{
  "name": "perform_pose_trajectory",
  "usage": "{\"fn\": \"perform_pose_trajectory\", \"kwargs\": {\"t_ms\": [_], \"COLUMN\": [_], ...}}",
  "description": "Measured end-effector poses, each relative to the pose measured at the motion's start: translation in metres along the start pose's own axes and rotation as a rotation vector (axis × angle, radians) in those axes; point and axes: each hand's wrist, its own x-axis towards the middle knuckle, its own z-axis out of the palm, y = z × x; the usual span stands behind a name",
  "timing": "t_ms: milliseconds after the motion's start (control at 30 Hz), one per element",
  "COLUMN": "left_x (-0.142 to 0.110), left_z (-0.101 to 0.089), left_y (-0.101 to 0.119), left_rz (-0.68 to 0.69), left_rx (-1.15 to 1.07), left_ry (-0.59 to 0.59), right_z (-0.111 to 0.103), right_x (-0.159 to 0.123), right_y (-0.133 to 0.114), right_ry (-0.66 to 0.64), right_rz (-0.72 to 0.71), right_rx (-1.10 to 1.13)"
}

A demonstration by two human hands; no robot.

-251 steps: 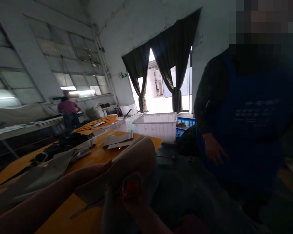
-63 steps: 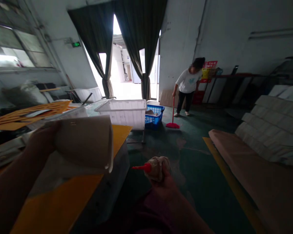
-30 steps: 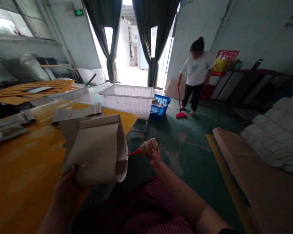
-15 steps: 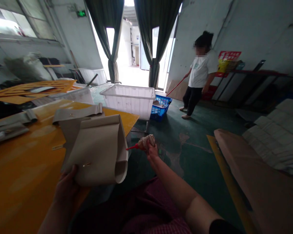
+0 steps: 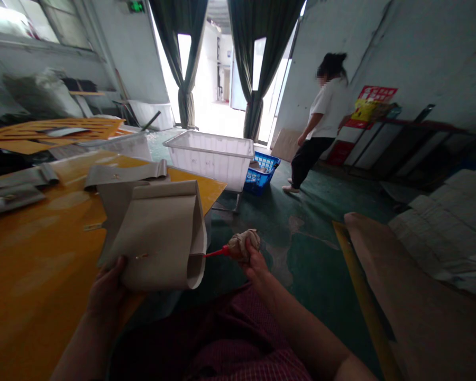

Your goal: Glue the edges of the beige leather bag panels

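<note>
My left hand [image 5: 110,283] grips the lower left of a beige bag piece [image 5: 162,233], folded over into a loop with a small gold clasp on its face. Only the thumb shows on top; the other fingers are hidden beneath. My right hand [image 5: 256,259] is closed round a cloth-wrapped glue bottle [image 5: 241,244] with a long red nozzle. The nozzle's tip is at the right edge of the bag piece, by its open side. More beige pieces [image 5: 127,173] lie behind it on the yellow table [image 5: 63,227].
Beyond the table stand a white plastic bin [image 5: 210,159] on a frame and a blue basket [image 5: 262,172]. A person [image 5: 321,121] walks near the wall. A brown board [image 5: 404,286] and stacked pale bundles [image 5: 452,222] are at right.
The red nozzle has moved down along the bag piece's right edge with my right hand. The person has let go of the red stick at the basket and turned away.
</note>
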Motion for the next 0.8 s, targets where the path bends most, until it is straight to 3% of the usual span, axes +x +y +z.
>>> {"fn": "perform_pose_trajectory", "kwargs": {"t_ms": [133,333,800], "left_x": [-0.0037,-0.0057,-0.0042], "left_z": [0.0033,0.0049,0.0030], "left_y": [0.0017,0.0029,0.0021], "left_rz": [0.015,0.008,0.002], "left_rx": [-0.046,-0.028,-0.050], "left_ry": [-0.018,-0.005,-0.013], "right_z": [0.0059,0.0079,0.0059], "right_x": [-0.0059,-0.0064,-0.0048], "right_y": [0.0001,0.0015,0.0049], "right_ry": [-0.057,-0.003,-0.025], "right_rz": [-0.065,-0.123,-0.167], "right_rx": [0.010,-0.008,-0.023]}}
